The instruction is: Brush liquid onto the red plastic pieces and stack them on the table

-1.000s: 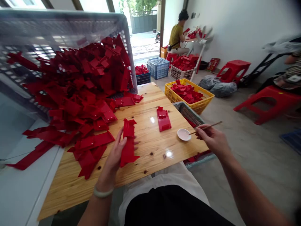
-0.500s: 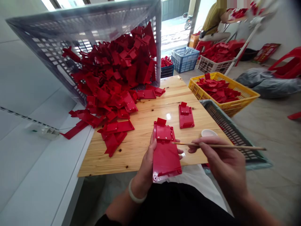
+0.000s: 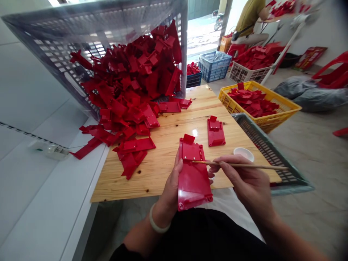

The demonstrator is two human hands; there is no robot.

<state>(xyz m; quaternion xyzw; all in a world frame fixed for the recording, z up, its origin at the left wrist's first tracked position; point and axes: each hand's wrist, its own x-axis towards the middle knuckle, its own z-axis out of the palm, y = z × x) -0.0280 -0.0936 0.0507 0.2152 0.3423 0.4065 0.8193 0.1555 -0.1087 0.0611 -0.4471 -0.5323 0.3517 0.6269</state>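
Note:
A flat red plastic part (image 3: 194, 181) is held tilted over the front edge of the wooden table (image 3: 168, 139), with my left hand (image 3: 174, 181) wrapped round it from the left and beneath. My right hand (image 3: 244, 177) pinches a thin wooden stick (image 3: 241, 165). Its tip touches or almost touches the part, just below the raised plate near the top. Behind my right fingers sits a small white dish (image 3: 244, 153). A second red part (image 3: 216, 133) lies on the table beyond it.
A grey crate (image 3: 184, 47) tipped on its side spills a heap of red parts (image 3: 130, 94) at the left. Right of the table are a green-grey crate (image 3: 296, 181) and a yellow crate (image 3: 288, 108). A person (image 3: 250, 18) sits at the back.
My right hand has moved left with the stick, bringing its tip further in across the held part. The white dish shows more fully. The view has shifted slightly.

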